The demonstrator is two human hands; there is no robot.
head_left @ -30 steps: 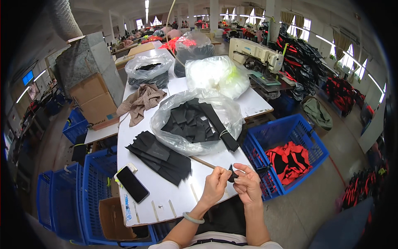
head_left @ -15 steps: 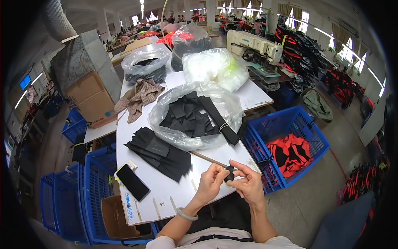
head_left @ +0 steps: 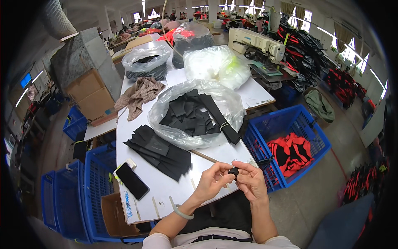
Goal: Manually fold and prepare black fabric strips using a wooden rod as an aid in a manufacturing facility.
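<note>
Between the fingertips of both hands is a small black fabric piece (head_left: 234,172), bunched or folded over. My left hand (head_left: 213,181) pinches it from the left, and my right hand (head_left: 251,181) grips it from the other side. A thin brown rod (head_left: 203,155) lies on the white table behind the hands, its near end hidden by them. To the left, a fanned stack of black fabric strips (head_left: 159,151) rests on the tabletop. Beyond the hands, an open clear plastic bag (head_left: 168,135) holds many cut black pieces (head_left: 188,114) and a tied bundle of long black strips (head_left: 219,118).
A phone (head_left: 132,181) lies near the table's left edge (head_left: 124,207). Farther back are a checked cloth (head_left: 139,97), filled plastic bags (head_left: 215,66) and a sewing machine (head_left: 257,43). Blue crates (head_left: 300,174) flank the table, the right one holding red-and-black fabric (head_left: 290,153).
My fingers have drawn closer together around the black fabric piece, which looks more bunched and less exposed. My right index finger has bent inward. The view has shifted slightly.
</note>
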